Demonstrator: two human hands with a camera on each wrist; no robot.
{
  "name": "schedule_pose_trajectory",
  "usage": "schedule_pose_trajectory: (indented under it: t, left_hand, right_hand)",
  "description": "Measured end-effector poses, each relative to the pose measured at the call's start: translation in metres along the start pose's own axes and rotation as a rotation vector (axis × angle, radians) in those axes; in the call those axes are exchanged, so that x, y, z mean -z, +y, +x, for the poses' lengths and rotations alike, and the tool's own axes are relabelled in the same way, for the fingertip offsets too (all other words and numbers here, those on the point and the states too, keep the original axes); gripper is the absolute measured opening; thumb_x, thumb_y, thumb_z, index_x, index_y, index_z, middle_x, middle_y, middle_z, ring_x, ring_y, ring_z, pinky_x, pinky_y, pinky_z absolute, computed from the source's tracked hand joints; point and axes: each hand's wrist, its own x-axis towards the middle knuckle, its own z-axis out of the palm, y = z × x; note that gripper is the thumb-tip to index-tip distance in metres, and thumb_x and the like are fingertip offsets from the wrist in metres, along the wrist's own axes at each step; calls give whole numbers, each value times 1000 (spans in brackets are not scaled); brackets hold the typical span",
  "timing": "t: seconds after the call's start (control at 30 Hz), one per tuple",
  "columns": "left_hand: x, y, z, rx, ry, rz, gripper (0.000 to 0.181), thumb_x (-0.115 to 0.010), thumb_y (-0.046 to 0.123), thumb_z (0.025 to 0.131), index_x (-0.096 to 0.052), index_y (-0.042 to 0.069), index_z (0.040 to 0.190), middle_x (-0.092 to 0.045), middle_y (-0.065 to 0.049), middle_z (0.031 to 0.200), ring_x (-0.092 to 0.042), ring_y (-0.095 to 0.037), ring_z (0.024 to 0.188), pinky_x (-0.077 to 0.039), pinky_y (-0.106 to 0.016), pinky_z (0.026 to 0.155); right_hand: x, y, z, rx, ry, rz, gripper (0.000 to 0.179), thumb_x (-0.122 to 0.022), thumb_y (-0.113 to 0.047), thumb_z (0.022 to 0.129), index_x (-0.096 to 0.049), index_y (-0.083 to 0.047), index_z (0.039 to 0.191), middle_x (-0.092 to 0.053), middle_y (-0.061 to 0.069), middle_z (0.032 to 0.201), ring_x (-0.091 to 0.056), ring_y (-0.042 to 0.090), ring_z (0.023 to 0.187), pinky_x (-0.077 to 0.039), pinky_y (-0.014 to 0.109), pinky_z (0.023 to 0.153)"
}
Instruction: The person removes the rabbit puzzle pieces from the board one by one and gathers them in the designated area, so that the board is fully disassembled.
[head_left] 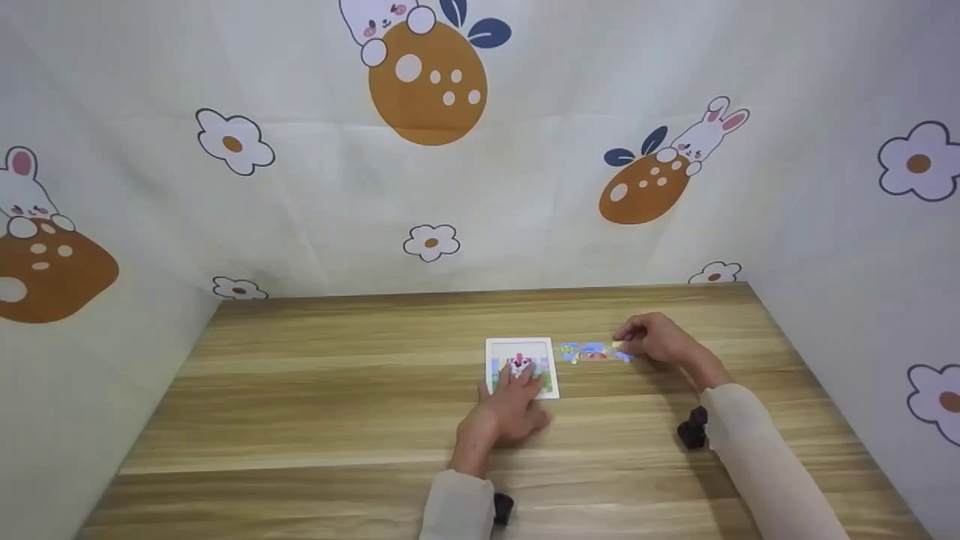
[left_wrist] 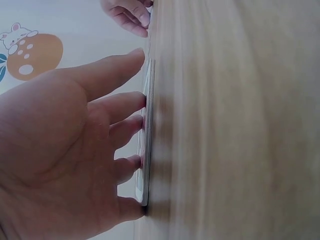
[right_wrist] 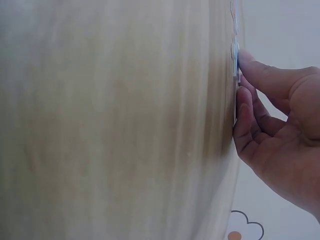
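Observation:
A small white-framed jigsaw puzzle [head_left: 555, 375] lies flat on the wooden table, with a partly visible picture of a white and red animal. My left hand [head_left: 510, 409] rests its spread fingertips on the picture, covering its lower part; the left wrist view shows the puzzle board [left_wrist: 149, 150] edge-on under those fingers. To the right of the frame, several loose jigsaw pieces [head_left: 594, 350] in blue, green and red lie in a row. At the row's right end my right hand [head_left: 660, 339] pinches a jigsaw piece [right_wrist: 235, 59] low over the table, thumb against it and the other fingers curled.
The wooden table [head_left: 315, 405] runs up to a pale curtain [head_left: 322, 210] printed with rabbits, fruit and flowers, which also encloses both sides. A black wrist device [head_left: 694, 429] sits at the right cuff and another black device [head_left: 503, 510] at the left cuff.

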Motion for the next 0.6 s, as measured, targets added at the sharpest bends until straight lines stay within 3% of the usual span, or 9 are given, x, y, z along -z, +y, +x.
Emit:
schedule_pose_trajectory:
  t: [0.33,0.6]
  left_hand:
    - [-2,1,-1,17,19,-36,61,-55,35,99,-39,14,155,-23,-7,168,-9,-40,157,-7,-71,121]
    - [-3,6,0,43,52,-15,56,-55,34,101,-42,19,153,-24,-5,168,-10,-40,156,-5,-77,117]
  right_hand:
    - [-2,-3,-1,-21,16,-11,16,-68,-1,90,-72,2,105,-72,17,104,-60,19,91,-48,27,81]
    - [-7,-24,0,-44,73,-51,14,-67,-12,95,-74,-3,104,-73,14,104,-63,22,94,-51,37,87]
